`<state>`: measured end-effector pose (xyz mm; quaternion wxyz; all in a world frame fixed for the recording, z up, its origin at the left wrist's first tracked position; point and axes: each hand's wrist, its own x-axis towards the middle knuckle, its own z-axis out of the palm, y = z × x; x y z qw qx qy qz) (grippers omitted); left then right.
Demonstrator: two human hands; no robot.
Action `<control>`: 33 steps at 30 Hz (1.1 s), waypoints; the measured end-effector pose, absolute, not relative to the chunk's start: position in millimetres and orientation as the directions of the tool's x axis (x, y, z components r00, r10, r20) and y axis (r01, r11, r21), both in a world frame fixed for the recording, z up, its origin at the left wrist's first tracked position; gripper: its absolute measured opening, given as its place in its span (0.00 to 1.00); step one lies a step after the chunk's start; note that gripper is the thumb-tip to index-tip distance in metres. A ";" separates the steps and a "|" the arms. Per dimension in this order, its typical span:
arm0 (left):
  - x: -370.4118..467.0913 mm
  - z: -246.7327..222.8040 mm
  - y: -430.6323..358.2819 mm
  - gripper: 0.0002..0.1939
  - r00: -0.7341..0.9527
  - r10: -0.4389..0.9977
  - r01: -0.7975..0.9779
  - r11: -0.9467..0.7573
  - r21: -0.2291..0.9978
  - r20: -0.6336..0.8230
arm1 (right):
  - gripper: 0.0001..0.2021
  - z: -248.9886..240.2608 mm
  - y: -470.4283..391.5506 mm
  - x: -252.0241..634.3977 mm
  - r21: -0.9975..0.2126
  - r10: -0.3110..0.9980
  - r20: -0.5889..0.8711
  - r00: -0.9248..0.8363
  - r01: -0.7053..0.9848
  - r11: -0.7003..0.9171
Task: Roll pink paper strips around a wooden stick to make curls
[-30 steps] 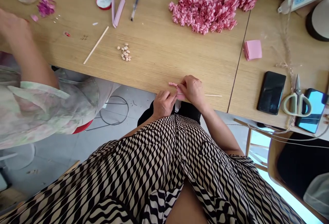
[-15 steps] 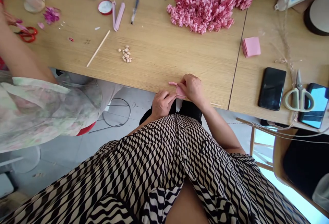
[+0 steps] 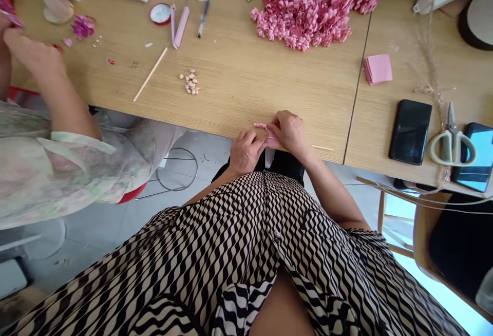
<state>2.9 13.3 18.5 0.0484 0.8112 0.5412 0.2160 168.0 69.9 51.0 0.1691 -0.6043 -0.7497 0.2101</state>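
Note:
At the table's front edge, my left hand [image 3: 245, 152] has its fingertips closed on the left side of a piece of pink paper [image 3: 272, 142]. Across from it, my right hand [image 3: 291, 131] is bent over the same paper, with thumb and fingers pinching its right side. A narrow pink curled strip [image 3: 260, 125] sticks out to the left above the left fingertips; whether it joins the paper is hidden by my fingers. Past my right wrist, the end of a thin stick [image 3: 322, 147] shows along the table edge.
Pink curled paper flowers [image 3: 304, 12] are heaped at the back. Pink paper squares [image 3: 378, 69], a black phone [image 3: 410, 131] and scissors [image 3: 451, 143] lie to the right. Leftward are small beige beads [image 3: 191, 85], a wooden stick [image 3: 150, 74] and a co-worker's arm [image 3: 69, 94].
My hands stay on the pink paper, with the fingers shifting slightly. More of the thin stick shows past my right wrist. The co-worker's arm has moved, bringing a hand into view.

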 end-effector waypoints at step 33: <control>11.9 22.8 4.2 0.23 0.357 0.896 0.901 -0.405 0.154 0.264 | 0.10 34.6 25.0 198.1 -0.556 0.899 0.280 -0.336 0.707 0.437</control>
